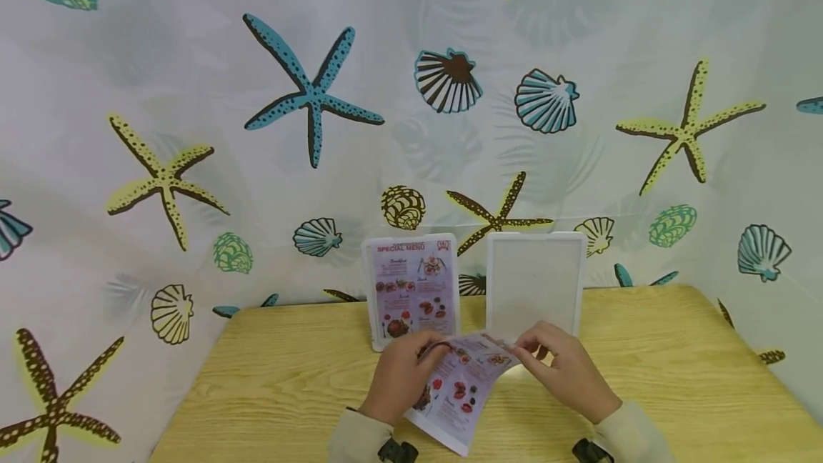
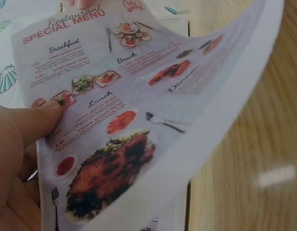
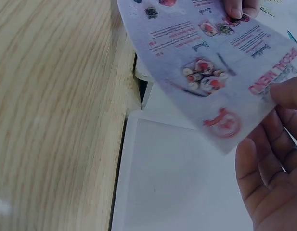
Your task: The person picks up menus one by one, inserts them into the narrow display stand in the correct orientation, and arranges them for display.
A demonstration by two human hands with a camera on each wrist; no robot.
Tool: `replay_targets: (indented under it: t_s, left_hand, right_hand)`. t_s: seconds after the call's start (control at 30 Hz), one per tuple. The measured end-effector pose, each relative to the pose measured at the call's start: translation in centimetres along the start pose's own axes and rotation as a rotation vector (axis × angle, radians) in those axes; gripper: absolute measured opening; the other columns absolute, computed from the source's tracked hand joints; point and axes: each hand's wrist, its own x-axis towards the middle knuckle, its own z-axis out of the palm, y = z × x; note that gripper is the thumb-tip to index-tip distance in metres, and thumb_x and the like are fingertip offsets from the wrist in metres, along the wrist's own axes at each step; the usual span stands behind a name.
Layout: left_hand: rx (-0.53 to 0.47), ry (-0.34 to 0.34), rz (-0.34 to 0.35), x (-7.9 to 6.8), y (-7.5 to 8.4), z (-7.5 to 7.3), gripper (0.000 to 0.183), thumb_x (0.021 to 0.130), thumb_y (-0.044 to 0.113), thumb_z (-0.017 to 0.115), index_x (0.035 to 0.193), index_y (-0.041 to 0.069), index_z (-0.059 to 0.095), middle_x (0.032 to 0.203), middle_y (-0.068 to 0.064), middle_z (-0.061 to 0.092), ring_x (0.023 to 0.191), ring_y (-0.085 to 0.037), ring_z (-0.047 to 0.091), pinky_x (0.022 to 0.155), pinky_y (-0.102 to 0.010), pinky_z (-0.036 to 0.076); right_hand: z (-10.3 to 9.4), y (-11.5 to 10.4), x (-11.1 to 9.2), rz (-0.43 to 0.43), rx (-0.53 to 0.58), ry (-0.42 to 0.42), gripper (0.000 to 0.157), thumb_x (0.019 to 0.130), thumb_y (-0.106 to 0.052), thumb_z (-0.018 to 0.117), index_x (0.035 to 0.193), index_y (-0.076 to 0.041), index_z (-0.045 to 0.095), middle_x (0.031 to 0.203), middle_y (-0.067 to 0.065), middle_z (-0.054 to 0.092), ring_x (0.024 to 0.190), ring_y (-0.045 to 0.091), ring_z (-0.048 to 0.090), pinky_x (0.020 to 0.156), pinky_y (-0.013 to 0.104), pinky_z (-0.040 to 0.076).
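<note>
A printed menu sheet (image 1: 453, 388), headed "Restaurant Special Menu" in the left wrist view, bends in a curve above the wooden table. My left hand (image 1: 403, 371) pinches its left edge, the thumb lying on the printed face (image 2: 105, 110). At the top edge of the sheet, my right hand (image 1: 564, 365) pinches it between thumb and fingers, as the right wrist view (image 3: 278, 154) also shows. Behind the hands stand two white-framed boards: the left one (image 1: 414, 291) shows a matching menu, the right one (image 1: 536, 281) a blank pale panel. The sheet and hands hide parts of their lower edges.
The wooden table (image 1: 276, 377) reaches out to both sides of the hands. Close behind the boards hangs a white curtain (image 1: 398, 148) printed with starfish and shells; it also runs along the table's left and right sides.
</note>
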Motion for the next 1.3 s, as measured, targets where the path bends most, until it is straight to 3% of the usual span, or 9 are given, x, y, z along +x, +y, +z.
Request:
replay_targets:
  t_s: [0.1,0.27,0.37,0.5,0.7,0.8,0.97,1.1,1.3]
  left_hand:
    - [-0.020,0.055,0.002,0.0,-0.2,-0.2,0.010,0.099,0.027,0.071,0.107,0.027,0.076,0.106,0.010,0.075,0.079,0.001,0.064,0.070,-0.027,0.054]
    - [-0.117,0.177,-0.036,0.1,-0.5,-0.4,0.013,0.102,0.036,0.065,0.104,0.026,0.074,0.078,0.012,0.064,0.061,-0.004,0.052,0.056,-0.025,0.046]
    - [-0.206,0.230,-0.054,0.1,-0.4,-0.6,0.017,0.103,0.037,0.063,0.103,0.023,0.073,0.068,0.009,0.054,0.054,-0.008,0.044,0.051,-0.025,0.040]
    - [-0.298,0.262,-0.064,0.2,0.0,-0.7,0.016,0.103,0.033,0.065,0.102,0.020,0.073,0.067,0.005,0.055,0.052,-0.008,0.045,0.049,-0.025,0.041]
    - [-0.402,0.289,-0.083,0.3,0.9,-0.4,0.010,0.099,0.026,0.071,0.101,0.016,0.075,0.070,0.001,0.061,0.055,-0.010,0.051,0.050,-0.025,0.044]
    - [-0.414,0.277,-0.102,0.2,1.6,-0.4,0.011,0.098,0.027,0.073,0.103,0.017,0.075,0.077,0.003,0.066,0.059,-0.010,0.055,0.053,-0.026,0.047]
    - [-0.450,0.216,-0.116,0.3,2.4,-0.5,0.012,0.099,0.027,0.072,0.105,0.017,0.073,0.083,0.001,0.070,0.064,-0.011,0.058,0.057,-0.026,0.048]
    - [-0.471,0.202,-0.122,0.2,2.4,-0.5,0.013,0.099,0.025,0.072,0.106,0.014,0.072,0.087,-0.002,0.070,0.070,-0.012,0.061,0.062,-0.027,0.052]
    - [-0.444,0.261,-0.088,0.3,2.1,-0.5,0.009,0.098,0.024,0.073,0.102,0.016,0.073,0.090,0.000,0.071,0.073,-0.012,0.062,0.065,-0.027,0.053]
  right_hand:
    - [-0.1,0.2,0.0,0.009,-0.010,-0.006,0.014,0.097,-0.008,0.072,0.098,-0.021,0.071,0.093,-0.016,0.063,0.080,0.002,0.059,0.069,0.029,0.055]
    - [0.2,0.3,-0.3,0.084,0.037,-0.004,0.009,0.099,-0.011,0.070,0.106,-0.018,0.069,0.096,-0.012,0.064,0.085,0.004,0.060,0.072,0.028,0.056]
    - [0.5,0.2,-0.4,0.176,0.138,-0.034,0.010,0.101,-0.014,0.069,0.111,-0.013,0.068,0.099,-0.005,0.066,0.089,0.007,0.062,0.074,0.028,0.055]
    - [1.0,-0.3,-0.5,0.299,0.280,-0.093,0.018,0.102,-0.019,0.067,0.116,-0.008,0.068,0.108,0.006,0.068,0.094,0.009,0.062,0.077,0.029,0.055]
    - [1.4,-0.7,-0.4,0.349,0.560,-0.168,0.025,0.108,-0.016,0.057,0.121,0.004,0.063,0.115,0.012,0.066,0.098,0.013,0.063,0.082,0.031,0.056]
    - [1.5,-1.1,-0.2,0.396,0.642,-0.128,0.029,0.109,-0.017,0.055,0.121,0.009,0.061,0.109,0.007,0.070,0.092,0.014,0.065,0.081,0.030,0.056]
    - [1.6,-1.5,0.3,0.468,0.660,0.007,0.030,0.107,-0.019,0.059,0.115,0.010,0.062,0.099,-0.001,0.074,0.081,0.012,0.062,0.076,0.026,0.054]
    - [1.5,-1.5,0.5,0.413,0.620,0.064,0.026,0.107,-0.016,0.059,0.111,0.009,0.063,0.094,-0.002,0.072,0.076,0.011,0.059,0.073,0.025,0.052]
    - [1.6,-1.6,0.6,0.339,0.600,0.098,0.023,0.107,-0.012,0.058,0.110,0.010,0.063,0.091,-0.002,0.070,0.075,0.010,0.060,0.071,0.026,0.053]
